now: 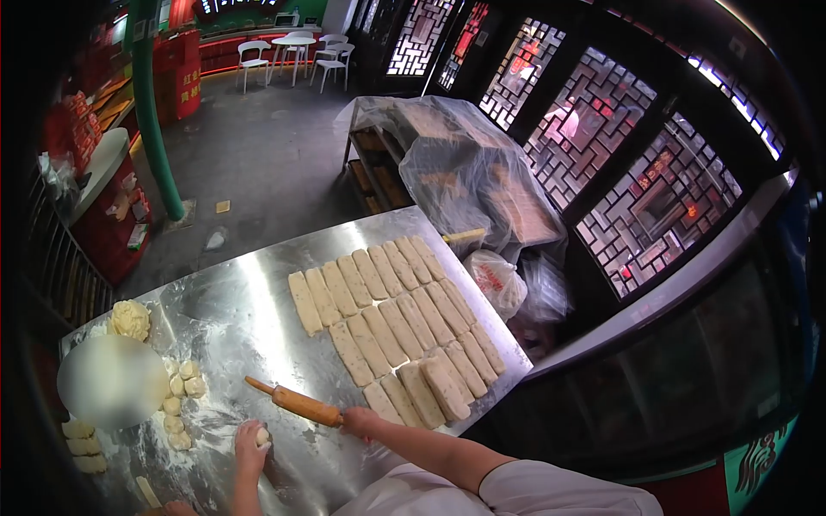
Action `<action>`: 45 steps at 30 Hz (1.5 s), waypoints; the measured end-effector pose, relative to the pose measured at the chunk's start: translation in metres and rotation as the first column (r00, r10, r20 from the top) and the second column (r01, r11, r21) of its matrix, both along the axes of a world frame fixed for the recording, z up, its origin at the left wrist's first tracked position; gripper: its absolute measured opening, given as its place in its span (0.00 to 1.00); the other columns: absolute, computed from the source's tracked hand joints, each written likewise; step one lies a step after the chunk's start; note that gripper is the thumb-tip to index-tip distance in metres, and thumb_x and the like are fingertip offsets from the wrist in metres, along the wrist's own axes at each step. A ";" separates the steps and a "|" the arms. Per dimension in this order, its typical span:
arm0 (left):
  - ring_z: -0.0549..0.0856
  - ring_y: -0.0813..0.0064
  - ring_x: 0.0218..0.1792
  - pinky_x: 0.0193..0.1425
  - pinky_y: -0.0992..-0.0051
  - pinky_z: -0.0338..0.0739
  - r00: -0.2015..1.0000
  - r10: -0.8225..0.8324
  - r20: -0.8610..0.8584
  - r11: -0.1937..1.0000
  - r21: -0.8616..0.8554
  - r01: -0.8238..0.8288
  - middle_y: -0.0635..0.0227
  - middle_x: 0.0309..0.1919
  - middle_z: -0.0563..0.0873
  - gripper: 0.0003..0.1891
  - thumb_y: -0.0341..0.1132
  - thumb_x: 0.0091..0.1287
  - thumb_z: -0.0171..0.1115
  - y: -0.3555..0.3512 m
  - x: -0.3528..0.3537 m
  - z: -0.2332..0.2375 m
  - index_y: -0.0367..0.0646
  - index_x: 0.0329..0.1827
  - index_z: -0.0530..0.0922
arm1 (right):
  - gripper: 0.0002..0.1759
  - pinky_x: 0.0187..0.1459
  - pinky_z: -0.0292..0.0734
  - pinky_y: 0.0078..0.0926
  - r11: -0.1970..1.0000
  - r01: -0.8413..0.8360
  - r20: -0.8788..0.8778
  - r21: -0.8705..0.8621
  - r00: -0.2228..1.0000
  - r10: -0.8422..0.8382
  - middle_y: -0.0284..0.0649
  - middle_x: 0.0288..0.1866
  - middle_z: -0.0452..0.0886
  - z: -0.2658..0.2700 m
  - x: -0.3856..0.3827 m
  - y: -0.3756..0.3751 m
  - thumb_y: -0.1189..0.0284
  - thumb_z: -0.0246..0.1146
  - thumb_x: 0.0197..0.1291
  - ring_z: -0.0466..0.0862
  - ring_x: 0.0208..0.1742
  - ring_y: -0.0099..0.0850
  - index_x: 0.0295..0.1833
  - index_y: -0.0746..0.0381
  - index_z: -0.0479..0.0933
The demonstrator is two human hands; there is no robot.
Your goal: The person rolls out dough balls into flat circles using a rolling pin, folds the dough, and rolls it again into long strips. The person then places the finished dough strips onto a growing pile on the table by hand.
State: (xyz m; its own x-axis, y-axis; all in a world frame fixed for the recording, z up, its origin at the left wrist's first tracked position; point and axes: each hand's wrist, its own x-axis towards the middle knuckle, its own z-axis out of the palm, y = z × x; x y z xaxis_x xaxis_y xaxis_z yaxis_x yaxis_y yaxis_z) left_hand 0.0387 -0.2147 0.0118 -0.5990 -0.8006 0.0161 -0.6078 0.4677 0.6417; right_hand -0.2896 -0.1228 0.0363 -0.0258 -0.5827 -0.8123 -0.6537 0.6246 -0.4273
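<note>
My left hand (248,443) is curled round a small pale dough ball (262,437) low over the metal table (284,482). My right hand (358,422) is closed on the near handle of a wooden rolling pin (305,407), which lies slanted with its other handle pointing to the upper left. Left of my left hand sits a cluster of small dough balls (174,404) on floured metal. Beyond my right hand, long dough strips (379,335) lie in rows, and a few are stacked at the near end.
A large dough lump (131,319) and several dough pieces (83,447) are on the left, beside another person whose head is blurred out (112,382). Part of a hand (179,509) shows at the bottom edge. A plastic-covered rack (465,163) stands past the table's far edge.
</note>
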 end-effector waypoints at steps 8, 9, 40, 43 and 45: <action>0.81 0.53 0.54 0.59 0.63 0.77 0.966 0.251 0.055 0.958 0.130 -0.256 0.57 0.51 0.79 0.23 0.30 0.52 0.73 0.006 -0.008 0.018 0.41 0.54 0.80 | 0.19 0.24 0.85 0.34 0.999 -0.019 -0.008 0.045 1.000 0.019 0.45 0.22 0.84 -0.007 -0.003 -0.004 0.60 0.66 0.62 0.87 0.21 0.35 0.35 0.68 0.81; 0.81 0.53 0.55 0.60 0.63 0.76 0.970 0.241 -0.024 0.948 0.221 -0.230 0.58 0.49 0.80 0.21 0.31 0.54 0.72 0.009 -0.013 0.023 0.41 0.53 0.80 | 0.18 0.24 0.85 0.34 0.995 -0.043 -0.019 0.090 0.999 0.045 0.45 0.22 0.84 -0.001 -0.002 -0.007 0.60 0.66 0.62 0.87 0.21 0.35 0.36 0.67 0.82; 0.76 0.58 0.59 0.64 0.53 0.69 0.918 0.350 0.186 0.937 -0.054 -0.346 0.64 0.50 0.77 0.20 0.38 0.55 0.75 0.119 -0.085 0.024 0.50 0.50 0.81 | 0.19 0.18 0.80 0.29 0.997 -0.046 0.041 0.054 0.998 0.044 0.42 0.20 0.82 -0.006 -0.009 -0.009 0.65 0.64 0.64 0.85 0.18 0.32 0.27 0.70 0.79; 0.67 0.54 0.70 0.73 0.45 0.57 0.910 0.371 0.185 0.928 -0.060 -0.366 0.62 0.64 0.73 0.26 0.44 0.59 0.72 0.113 -0.094 0.021 0.48 0.60 0.77 | 0.21 0.22 0.81 0.30 0.997 -0.071 0.034 0.037 0.997 0.069 0.42 0.19 0.84 -0.010 -0.010 -0.008 0.61 0.65 0.65 0.85 0.19 0.32 0.26 0.68 0.81; 0.65 0.53 0.73 0.74 0.44 0.54 0.897 0.404 0.177 0.910 -0.180 -0.374 0.60 0.69 0.71 0.29 0.47 0.62 0.69 0.105 -0.103 0.014 0.47 0.64 0.75 | 0.21 0.22 0.81 0.30 0.997 -0.053 0.045 0.047 0.998 0.051 0.41 0.19 0.83 -0.009 -0.011 -0.007 0.61 0.65 0.65 0.85 0.19 0.31 0.26 0.67 0.81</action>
